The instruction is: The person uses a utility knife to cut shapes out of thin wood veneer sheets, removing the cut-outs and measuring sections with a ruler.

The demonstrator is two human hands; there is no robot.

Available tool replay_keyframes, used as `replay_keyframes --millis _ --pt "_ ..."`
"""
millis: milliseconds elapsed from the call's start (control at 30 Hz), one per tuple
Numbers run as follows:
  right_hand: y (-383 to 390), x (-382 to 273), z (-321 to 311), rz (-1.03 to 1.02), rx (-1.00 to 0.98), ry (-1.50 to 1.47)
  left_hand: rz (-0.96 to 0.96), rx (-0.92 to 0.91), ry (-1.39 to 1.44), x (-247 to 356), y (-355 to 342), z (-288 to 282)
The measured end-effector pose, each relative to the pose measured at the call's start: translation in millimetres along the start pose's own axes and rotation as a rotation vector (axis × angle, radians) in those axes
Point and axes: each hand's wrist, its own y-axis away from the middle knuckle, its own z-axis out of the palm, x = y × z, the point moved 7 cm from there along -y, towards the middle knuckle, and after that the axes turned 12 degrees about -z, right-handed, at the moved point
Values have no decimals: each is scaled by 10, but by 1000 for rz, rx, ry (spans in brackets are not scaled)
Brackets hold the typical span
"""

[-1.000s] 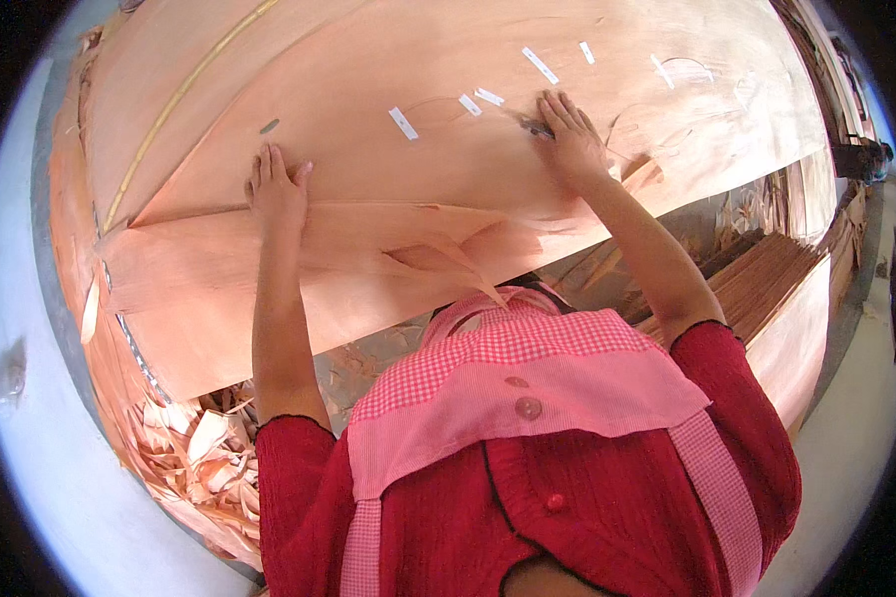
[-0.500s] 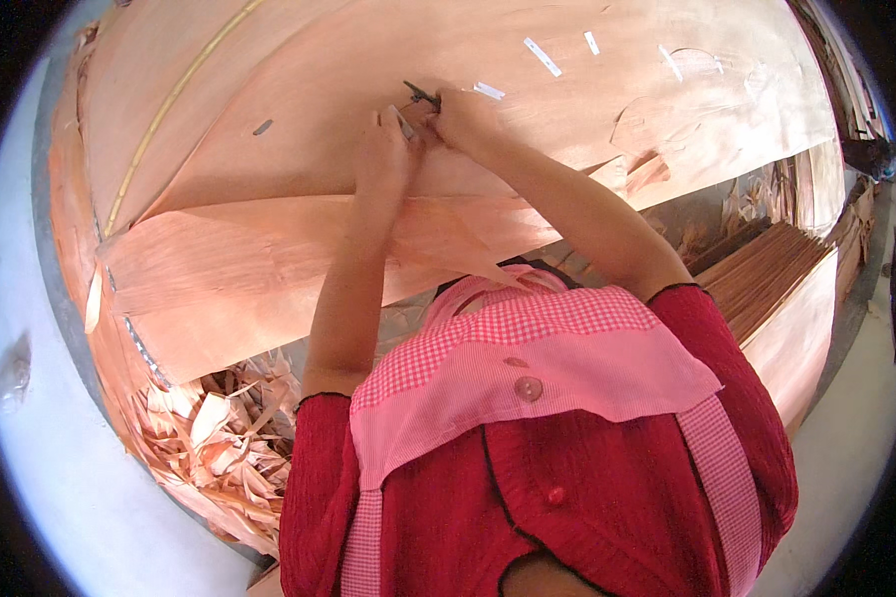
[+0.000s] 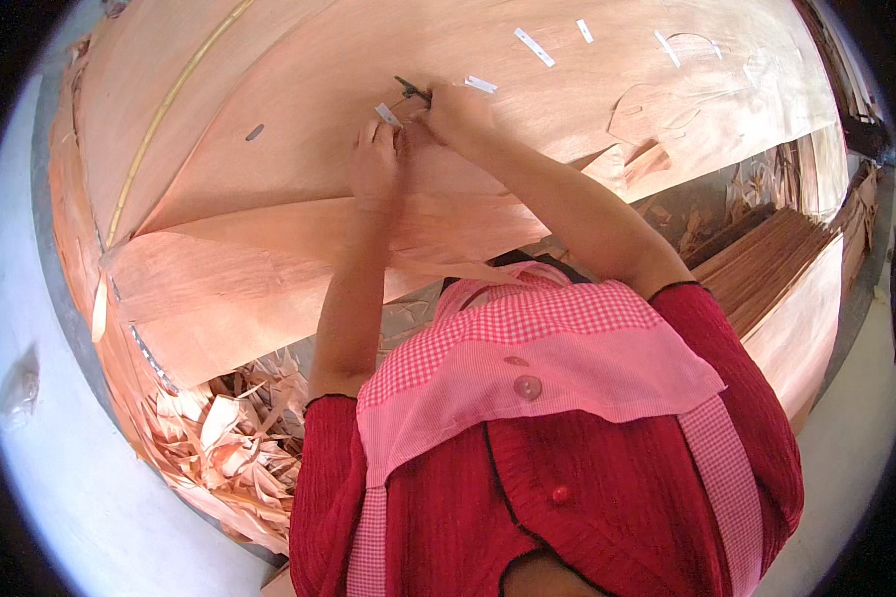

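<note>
A wide pale-reddish wood veneer sheet [image 3: 269, 60] with white tape strips [image 3: 533, 48] and a torn, loose front section lies under both hands. My right hand [image 3: 453, 117] is closed round a dark, narrow tool [image 3: 408, 88], possibly scissors, at the middle of the sheet. Just left of it, my left hand [image 3: 375, 159] has curled fingers touching the sheet at the lower end of another white strip [image 3: 386, 113]; whether they grip anything is hidden.
A yellow strip [image 3: 149, 119] curves along the sheet's left part. Veneer scraps [image 3: 224, 448] heap below at left. Stacked veneer sheets [image 3: 747, 274] stand lower right. A pale floor [image 3: 60, 478] runs along the far left; my checked apron covers my front.
Both hands have moved from flat, spread positions to close together at the middle, fingers now curled. The dark tool, earlier under my right hand, has moved left in its grasp.
</note>
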Motion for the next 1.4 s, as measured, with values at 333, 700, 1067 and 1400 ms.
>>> replay_keyframes --millis 333,700,1067,1400 --pt "-2 0 -18 20 84 42 -498 -208 728 -557 -205 133" --pt "61 -124 -123 57 16 13 -325 -223 861 -495 -189 -35" --pt "39 -128 -125 30 81 26 265 -28 -46 -196 -111 42" --pt "757 607 -602 -1 20 -261 259 -337 63 -46 425 -635"
